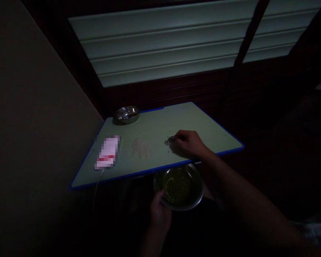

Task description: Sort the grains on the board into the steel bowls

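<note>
My left hand (160, 210) grips the rim of a round metal bowl (199, 194), thumb over the edge. Small green beans (178, 184) lie in the bowl, which sits low, just in front of the table's near edge. On the table, my right hand (188, 142) rests with its fingers pinched together. At its fingertips is a small patch of dark bits (167, 142), with a few loose specks around. Whatever is between those fingers is too small and dark to make out. Left of this hand, a thin pile of pale grains (142, 148) is spread on the tabletop.
A second metal bowl (127, 115) stands at the far left corner of the pale, blue-edged table (173, 119). A pixelated pink and white object (108, 151) lies at the left, with a cord (97, 189) hanging over the edge. Behind rises a slatted panel (163, 43).
</note>
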`<state>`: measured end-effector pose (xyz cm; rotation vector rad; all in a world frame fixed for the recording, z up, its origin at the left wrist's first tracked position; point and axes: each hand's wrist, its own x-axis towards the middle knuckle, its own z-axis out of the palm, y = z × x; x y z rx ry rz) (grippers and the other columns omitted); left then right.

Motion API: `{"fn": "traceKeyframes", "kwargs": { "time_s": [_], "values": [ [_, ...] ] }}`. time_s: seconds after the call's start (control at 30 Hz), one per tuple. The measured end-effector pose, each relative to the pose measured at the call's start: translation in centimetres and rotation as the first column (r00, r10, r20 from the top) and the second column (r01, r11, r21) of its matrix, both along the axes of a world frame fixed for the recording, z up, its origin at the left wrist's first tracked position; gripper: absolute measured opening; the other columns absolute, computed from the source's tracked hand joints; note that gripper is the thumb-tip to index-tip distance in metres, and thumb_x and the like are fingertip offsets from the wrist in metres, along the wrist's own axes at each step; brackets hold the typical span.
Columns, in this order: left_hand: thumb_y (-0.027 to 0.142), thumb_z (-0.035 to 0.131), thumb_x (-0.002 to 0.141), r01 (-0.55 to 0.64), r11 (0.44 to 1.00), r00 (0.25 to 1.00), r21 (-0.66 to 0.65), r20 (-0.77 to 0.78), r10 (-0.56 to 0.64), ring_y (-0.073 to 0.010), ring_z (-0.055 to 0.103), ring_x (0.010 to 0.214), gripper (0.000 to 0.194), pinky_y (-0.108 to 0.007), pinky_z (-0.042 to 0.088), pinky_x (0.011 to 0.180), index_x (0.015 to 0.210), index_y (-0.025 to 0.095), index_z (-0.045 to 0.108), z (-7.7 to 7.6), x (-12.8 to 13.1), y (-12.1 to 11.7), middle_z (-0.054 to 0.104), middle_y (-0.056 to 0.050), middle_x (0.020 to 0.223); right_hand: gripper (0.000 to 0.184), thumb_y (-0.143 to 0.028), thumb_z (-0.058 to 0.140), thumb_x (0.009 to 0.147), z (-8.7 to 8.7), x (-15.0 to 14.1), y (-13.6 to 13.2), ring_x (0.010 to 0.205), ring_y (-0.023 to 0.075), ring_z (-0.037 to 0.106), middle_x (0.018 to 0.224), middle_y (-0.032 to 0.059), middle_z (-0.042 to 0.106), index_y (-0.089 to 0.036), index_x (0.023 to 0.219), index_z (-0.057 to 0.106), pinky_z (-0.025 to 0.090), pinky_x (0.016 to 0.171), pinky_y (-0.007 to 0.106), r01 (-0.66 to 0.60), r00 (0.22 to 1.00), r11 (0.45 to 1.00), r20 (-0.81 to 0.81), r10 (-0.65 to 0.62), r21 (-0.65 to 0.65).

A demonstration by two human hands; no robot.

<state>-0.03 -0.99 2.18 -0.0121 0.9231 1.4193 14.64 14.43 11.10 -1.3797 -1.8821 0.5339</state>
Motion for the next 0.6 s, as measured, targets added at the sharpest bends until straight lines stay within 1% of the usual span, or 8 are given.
{"fn": "traceKeyframes", "kwargs": {
  "time_s": [0.27, 0.47, 0.6],
  "values": [
    [0.019, 0.062, 0.069, -0.011, 1.000, 1.000, 0.010, 0.011, 0.010, -0.0260, 0.070, 0.094, 0.039, -0.042, 0.052, 0.093, 0.107, 0.015, 0.070, 0.10, 0.04, 0.03, 0.077, -0.008, 0.090, 0.013, -0.022, 0.057, 0.080, -0.14, 0.15, 0.21, 0.066, 0.0151, 0.059, 0.073, 0.0042, 0.070, -0.018, 0.076, 0.069, 0.041, 0.062, 0.027, 0.012, 1.000, 1.000, 0.000, -0.012, 0.023],
    [0.020, 0.062, 0.070, -0.009, 1.000, 1.000, 0.013, 0.023, 0.009, -0.0263, 0.070, 0.095, 0.042, -0.041, 0.052, 0.093, 0.110, 0.014, 0.069, 0.22, 0.11, -0.08, 0.077, -0.008, 0.091, 0.013, -0.021, 0.057, 0.080, 0.01, 0.21, 0.15, 0.066, 0.0154, 0.059, 0.072, 0.0049, 0.069, -0.018, 0.075, 0.068, 0.041, 0.062, 0.027, -0.064, 0.998, 0.998, 0.015, 0.065, -0.018],
    [0.020, 0.062, 0.070, -0.004, 1.000, 1.000, 0.012, 0.004, 0.004, -0.0264, 0.069, 0.097, 0.044, -0.040, 0.051, 0.093, 0.113, 0.014, 0.069, 0.26, 0.07, -0.08, 0.077, -0.008, 0.092, 0.013, -0.021, 0.057, 0.081, 0.05, 0.29, 0.12, 0.069, 0.0157, 0.060, 0.074, 0.0053, 0.070, -0.017, 0.077, 0.069, 0.044, 0.064, 0.027, -0.097, 0.995, 0.994, -0.022, 0.096, -0.050]
  ]
}}
